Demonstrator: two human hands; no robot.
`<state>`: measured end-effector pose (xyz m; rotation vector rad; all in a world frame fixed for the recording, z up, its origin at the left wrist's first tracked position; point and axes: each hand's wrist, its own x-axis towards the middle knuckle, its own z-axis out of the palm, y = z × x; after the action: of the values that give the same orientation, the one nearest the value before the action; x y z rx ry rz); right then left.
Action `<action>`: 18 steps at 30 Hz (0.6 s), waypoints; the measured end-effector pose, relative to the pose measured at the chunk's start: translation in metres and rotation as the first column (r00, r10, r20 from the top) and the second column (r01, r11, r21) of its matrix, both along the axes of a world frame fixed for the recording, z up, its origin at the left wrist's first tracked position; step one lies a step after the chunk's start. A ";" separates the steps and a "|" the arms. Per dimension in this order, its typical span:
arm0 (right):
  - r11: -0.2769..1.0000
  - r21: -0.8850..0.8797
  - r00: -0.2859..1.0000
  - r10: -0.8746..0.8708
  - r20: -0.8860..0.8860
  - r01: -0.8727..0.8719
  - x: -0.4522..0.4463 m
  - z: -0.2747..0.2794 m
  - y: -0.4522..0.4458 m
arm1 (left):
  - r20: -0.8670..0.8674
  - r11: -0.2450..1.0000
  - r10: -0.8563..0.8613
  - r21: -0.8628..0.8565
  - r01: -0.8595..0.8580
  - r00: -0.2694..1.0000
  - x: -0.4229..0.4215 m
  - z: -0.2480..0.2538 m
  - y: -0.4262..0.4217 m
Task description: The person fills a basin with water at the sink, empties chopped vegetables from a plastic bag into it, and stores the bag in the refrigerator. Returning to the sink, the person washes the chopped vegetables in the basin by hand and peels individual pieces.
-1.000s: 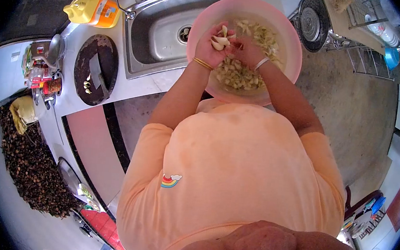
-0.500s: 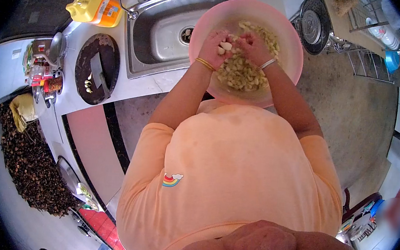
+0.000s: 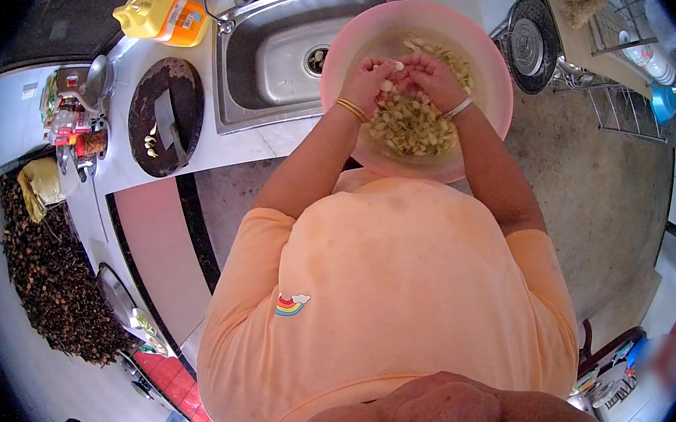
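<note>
Both hands are over a pink basin (image 3: pixel 494 80) holding water and many pale garlic pieces (image 3: pixel 414 125). My left hand (image 3: pixel 369 83), with yellow bangles at its wrist, is curled around white garlic cloves (image 3: pixel 387 85). Close beside it, my right hand (image 3: pixel 430 81), wearing a silvery bangle, has its fingers bent together near the cloves; what it grips is too small to make out. To the left, a cleaver (image 3: pixel 170 128) lies on a dark round chopping board (image 3: pixel 147 98), next to several garlic cloves (image 3: pixel 151 145).
A steel sink (image 3: pixel 275 61) adjoins the basin on the left. Beyond it are a yellow-orange jug (image 3: pixel 162 19) and condiment bottles (image 3: pixel 79 136). Dark pans (image 3: pixel 527 47) and a wire rack (image 3: pixel 624 115) stand at right. A dark heap (image 3: pixel 59 275) lies at lower left.
My left hand has turned from palm up with cloves showing to curled inward. My right hand has come round to meet it, and both hands are now close together above the water.
</note>
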<state>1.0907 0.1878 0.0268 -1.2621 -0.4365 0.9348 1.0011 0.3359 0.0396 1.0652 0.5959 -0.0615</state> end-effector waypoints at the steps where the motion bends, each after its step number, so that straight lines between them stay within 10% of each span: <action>1: 1.000 0.000 1.000 0.001 0.000 -0.001 0.001 0.000 -0.001 | 0.016 0.997 0.056 -0.060 -0.055 0.998 0.000 0.002 0.000; 11: 0.957 -0.275 0.976 -0.032 0.215 0.092 -0.003 0.001 0.002 | -0.035 0.994 0.103 -0.033 -0.104 0.994 0.003 -0.004 0.001; 18: 0.930 -0.314 0.858 -0.003 0.513 0.190 -0.008 -0.001 0.002 | -0.078 0.954 0.039 0.299 -0.014 0.996 0.004 -0.014 0.000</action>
<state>1.0828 0.1900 0.0254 -1.8610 -0.6238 0.5955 1.0055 0.3356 0.0251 1.3521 0.7099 0.0088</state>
